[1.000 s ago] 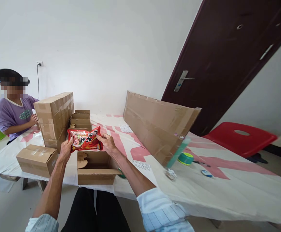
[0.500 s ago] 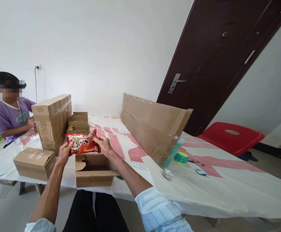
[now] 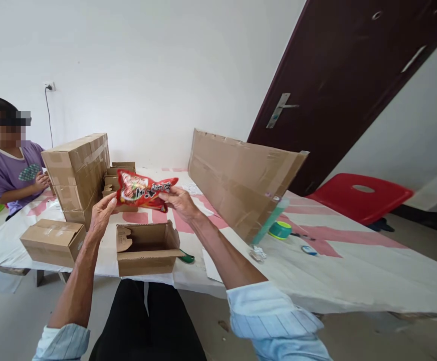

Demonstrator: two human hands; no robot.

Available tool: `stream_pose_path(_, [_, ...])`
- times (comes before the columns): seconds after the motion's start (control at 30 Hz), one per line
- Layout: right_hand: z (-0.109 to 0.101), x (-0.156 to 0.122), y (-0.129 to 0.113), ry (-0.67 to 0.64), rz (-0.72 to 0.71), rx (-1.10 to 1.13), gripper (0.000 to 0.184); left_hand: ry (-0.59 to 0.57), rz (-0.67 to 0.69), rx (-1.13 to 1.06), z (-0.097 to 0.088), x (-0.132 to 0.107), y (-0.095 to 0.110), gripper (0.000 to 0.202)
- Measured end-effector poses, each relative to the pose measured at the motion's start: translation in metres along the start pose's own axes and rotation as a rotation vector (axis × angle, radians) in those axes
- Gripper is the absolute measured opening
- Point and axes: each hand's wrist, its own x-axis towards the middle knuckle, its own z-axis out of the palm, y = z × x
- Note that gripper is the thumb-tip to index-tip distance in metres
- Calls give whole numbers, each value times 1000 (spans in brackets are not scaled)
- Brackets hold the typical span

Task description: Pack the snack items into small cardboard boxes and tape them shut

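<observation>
A red snack packet (image 3: 143,189) hangs in the air above an open cardboard box (image 3: 148,249) at the table's near edge. My left hand (image 3: 102,215) pinches the packet's left end and my right hand (image 3: 181,202) grips its right end, both with fingers closed on it. The packet is tilted, its left side a little higher. The open box below looks dark inside, with its flaps standing out.
A closed small box (image 3: 53,241) lies left of the open one; a stack of taped cartons (image 3: 76,173) stands behind. A large cardboard sheet (image 3: 241,180) leans at right, near a green tape roll (image 3: 279,229). A person in purple (image 3: 6,170) sits at far left. A red stool (image 3: 365,195) stands by the door.
Both hands have lifted the packet higher above the open box and tilted it; it was low, just over the box's back edge. The camera shifted slightly.
</observation>
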Motion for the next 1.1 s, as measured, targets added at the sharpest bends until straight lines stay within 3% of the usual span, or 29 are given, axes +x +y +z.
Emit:
stream_pose_path(0.13, [-29,12,7,101,6,-19,59,60,-38,119,-20,-1,-13,66])
stream_pose_path(0.27, [-40,20,41,97,112,-59,62,-16,-173,252,-38,-5,-46,54])
stream_pose_path(0.43, [-30,35,103,41,220,-92,56,-128,-308,323,-47,-8,-88,45])
stream_pose_path(0.6, [-11,57,150,-47,287,-58,55,-203,-344,345,-53,1,-117,40])
stream_pose_path(0.9, [24,104,202,-72,256,-29,43,-235,-266,531,-28,43,-171,28])
stream_pose_path(1.0, [20,108,208,-20,243,-68,39,-197,-242,632,-20,60,-192,27])
stream_pose_path(1.1, [2,99,203,22,238,-119,37,-143,-232,706,-16,75,-212,32])
